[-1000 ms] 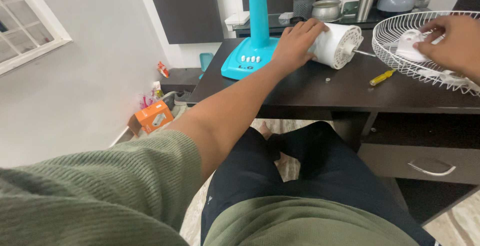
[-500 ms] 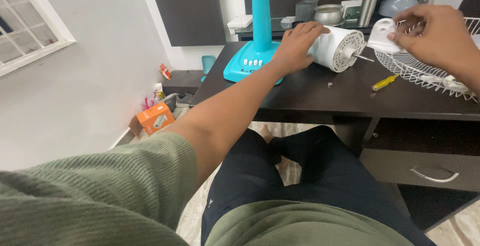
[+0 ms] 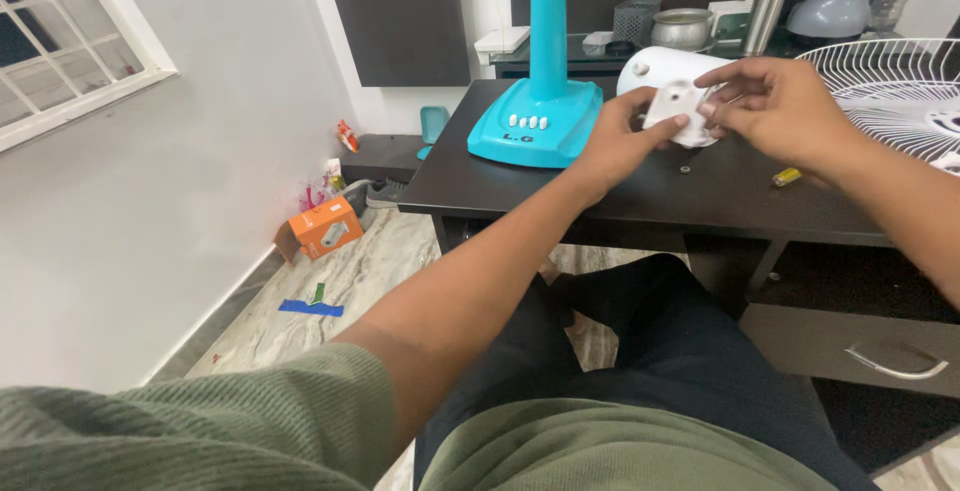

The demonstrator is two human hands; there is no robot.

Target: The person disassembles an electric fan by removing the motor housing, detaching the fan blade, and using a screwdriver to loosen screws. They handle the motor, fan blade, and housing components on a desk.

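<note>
A small white plastic fan part (image 3: 676,109) is held up between both hands above the dark desk (image 3: 640,186). My left hand (image 3: 618,143) grips its left and lower edge with thumb and fingers. My right hand (image 3: 780,106) pinches its right side. Behind the part lies the white fan motor housing (image 3: 652,67) on its side, mostly hidden by the hands. A tiny screw or washer (image 3: 685,169) lies on the desk below the part. The white wire fan grille (image 3: 905,86) lies to the right.
A turquoise fan base with upright pole (image 3: 545,101) stands left of the motor. A yellow screwdriver (image 3: 787,177) lies on the desk under my right wrist. A steel pot, a mesh holder and a bottle stand at the back. A drawer (image 3: 860,351) is lower right; an orange box (image 3: 322,229) sits on the floor.
My right hand carried the white part from the grille leftward in front of the motor. My left hand left the motor housing and took hold of the part too.
</note>
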